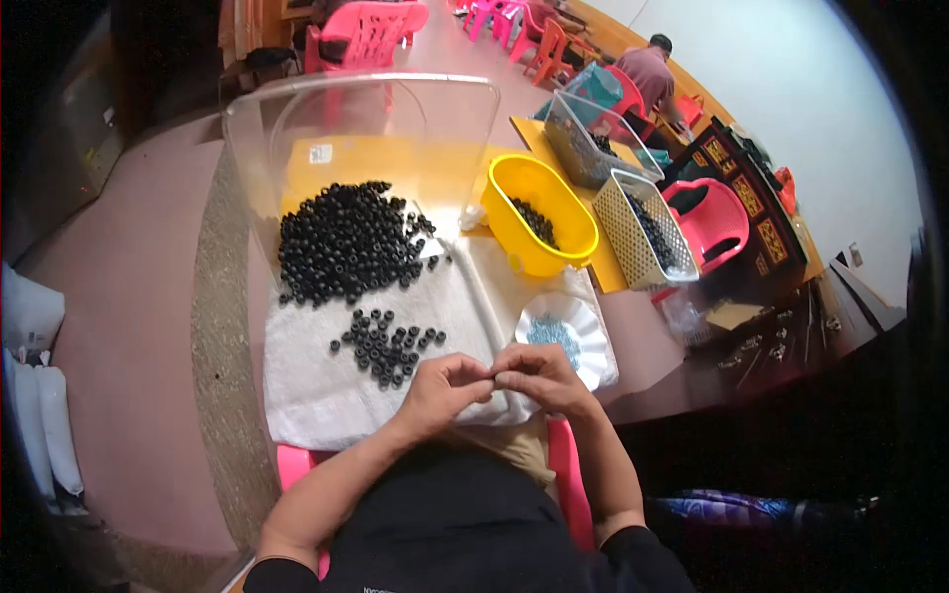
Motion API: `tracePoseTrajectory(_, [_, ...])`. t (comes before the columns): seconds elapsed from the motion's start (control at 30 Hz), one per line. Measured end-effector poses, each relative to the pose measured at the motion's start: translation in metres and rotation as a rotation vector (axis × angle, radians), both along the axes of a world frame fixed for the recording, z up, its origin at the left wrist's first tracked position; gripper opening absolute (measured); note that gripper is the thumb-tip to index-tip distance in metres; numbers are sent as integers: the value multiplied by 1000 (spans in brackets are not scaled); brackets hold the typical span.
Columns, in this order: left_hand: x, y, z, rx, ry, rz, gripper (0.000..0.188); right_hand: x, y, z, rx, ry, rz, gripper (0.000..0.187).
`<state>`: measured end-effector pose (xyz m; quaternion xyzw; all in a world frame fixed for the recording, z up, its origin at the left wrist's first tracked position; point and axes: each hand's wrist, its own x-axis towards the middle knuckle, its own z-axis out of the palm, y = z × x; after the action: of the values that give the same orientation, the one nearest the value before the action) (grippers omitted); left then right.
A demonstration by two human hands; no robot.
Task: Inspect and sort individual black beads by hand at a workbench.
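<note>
Black rings (341, 242) lie in a large heap on the left, far side, at a clear plastic bin (415, 77), with their near edge spilling onto a white cloth (306, 395) spread over the tabletop (610, 265). Nearer, just right of the heap's left edge, a smaller cluster (381, 348) of the same rings sits loose on the cloth. Next comes the left hand (447, 393), thumb and forefinger pressed together, their tips meeting those of the right hand (542, 379), whose thumb and forefinger are pressed together too; what they pinch is too small to tell. Beyond the right hand stands a yellow tub (546, 262) holding dark pieces (536, 222). Just beside that hand, on the cloth, is a white fluted plate (592, 346) with light blue bits (551, 336). Farther right are a second clear bin (568, 148), a pale perforated basket (633, 237) with dark contents, and a pink chair (727, 222).
</note>
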<state>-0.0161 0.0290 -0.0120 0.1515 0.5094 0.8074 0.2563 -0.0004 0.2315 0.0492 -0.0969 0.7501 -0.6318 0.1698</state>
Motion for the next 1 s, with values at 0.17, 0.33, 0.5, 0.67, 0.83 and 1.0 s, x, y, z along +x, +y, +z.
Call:
tracePoseTrajectory(0.17, [-2,0,-1,-14,-13,-30,16,-2,1,4,-113,-109,-17,10])
tracePoseTrajectory(0.33, [-1,2,4,-6,-27,-35,15,-2,5,1,-160,-159,-21,9])
tracePoseTrajectory(0.5, [-1,3,3,39,-33,-39,15,0,4,3,-147,-182,13,8])
tracePoseTrajectory(0.67, [-1,1,-1,54,-70,-48,17,0,6,2,-64,-145,66,7])
tracePoseTrajectory(0.83, [-2,0,3,65,-78,-54,18,3,6,-6,-34,-50,38,8])
tracePoseTrajectory(1.0, [-2,-1,3,47,-63,-78,17,9,6,-11,-151,-188,-68,12])
